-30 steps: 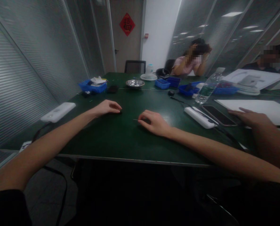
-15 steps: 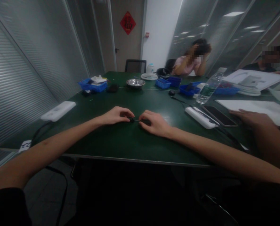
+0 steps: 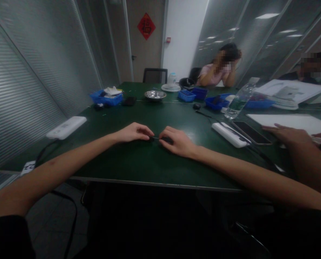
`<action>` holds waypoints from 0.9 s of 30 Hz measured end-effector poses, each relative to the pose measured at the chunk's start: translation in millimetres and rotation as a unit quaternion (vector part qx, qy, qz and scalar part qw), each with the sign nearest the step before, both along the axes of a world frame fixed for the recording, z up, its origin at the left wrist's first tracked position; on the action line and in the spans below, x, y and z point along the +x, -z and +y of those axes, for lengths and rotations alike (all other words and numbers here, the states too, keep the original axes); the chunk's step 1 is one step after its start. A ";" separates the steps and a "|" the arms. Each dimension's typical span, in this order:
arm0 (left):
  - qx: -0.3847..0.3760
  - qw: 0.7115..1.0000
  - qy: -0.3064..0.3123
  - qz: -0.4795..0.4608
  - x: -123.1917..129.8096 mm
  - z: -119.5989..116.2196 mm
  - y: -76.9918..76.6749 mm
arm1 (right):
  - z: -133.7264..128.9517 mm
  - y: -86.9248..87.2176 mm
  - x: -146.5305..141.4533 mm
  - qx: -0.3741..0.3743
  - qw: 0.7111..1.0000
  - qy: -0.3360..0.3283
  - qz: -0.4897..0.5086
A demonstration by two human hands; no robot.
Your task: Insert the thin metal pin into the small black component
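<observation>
Over the green table [image 3: 138, 162], my left hand [image 3: 133, 132] pinches a small black part [image 3: 151, 139] between thumb and fingertips; its exact kind is too small to make out. My right hand [image 3: 178, 141] is closed around the dark handle of what looks like a screwdriver [image 3: 156, 138]. Its thin metal shaft points left and reaches the black part, and most of the handle is hidden by my fingers. Both hands rest low at the tabletop, a short gap apart.
White power strips [image 3: 67, 127] lie left and right. A phone [image 3: 250, 132] and water bottle [image 3: 241, 99] are to the right, beside a co-worker's hand [image 3: 287, 135] on white sheets. Farther back are a metal bowl [image 3: 155, 95] and blue trays [image 3: 186, 95]. Another person sits behind.
My hands stay almost in place, still holding the black part and the screwdriver. On the right, the co-worker's other hand has come into view over the white sheets.
</observation>
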State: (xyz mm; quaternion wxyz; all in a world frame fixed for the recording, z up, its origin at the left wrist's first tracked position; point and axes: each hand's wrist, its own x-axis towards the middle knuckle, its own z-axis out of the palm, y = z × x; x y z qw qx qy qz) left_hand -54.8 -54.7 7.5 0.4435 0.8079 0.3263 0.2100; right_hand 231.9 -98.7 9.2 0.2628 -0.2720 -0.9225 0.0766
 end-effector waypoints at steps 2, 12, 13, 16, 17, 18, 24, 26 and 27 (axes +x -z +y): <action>0.004 1.000 -0.002 0.008 -0.8 0.4 0.1 | -0.2 -0.3 0.3 0.003 1.000 -0.005 -0.002; 0.037 0.999 0.040 -0.006 6.9 -7.6 -4.2 | -1.7 -0.8 -0.1 0.003 1.000 -0.015 -0.014; 0.041 0.998 0.047 -0.007 8.4 -8.9 -4.7 | -2.0 -0.8 -0.4 -0.002 1.000 -0.020 -0.016; 0.043 0.998 0.054 -0.006 11.9 -11.1 -4.3 | -1.5 0.6 -1.2 -0.008 1.000 -0.024 -0.017; 0.037 0.998 0.051 -0.007 12.6 -11.2 -3.5 | -0.6 1.7 -1.4 -0.005 1.000 -0.021 -0.014; 0.028 0.998 0.047 -0.011 13.1 -10.9 -2.4 | 0.5 2.9 -1.6 -0.002 1.000 -0.016 -0.009; -0.045 0.998 0.011 -0.031 10.2 -6.8 0.7 | 8.1 6.4 -2.3 -0.010 0.996 0.079 0.029; -0.022 0.999 -0.005 -0.029 6.0 -5.3 -2.2 | 9.6 4.6 -2.1 -0.026 0.991 0.123 0.033; 0.005 1.000 -0.011 -0.022 3.8 -4.7 -4.0 | 9.9 3.5 -1.9 -0.035 0.989 0.140 0.035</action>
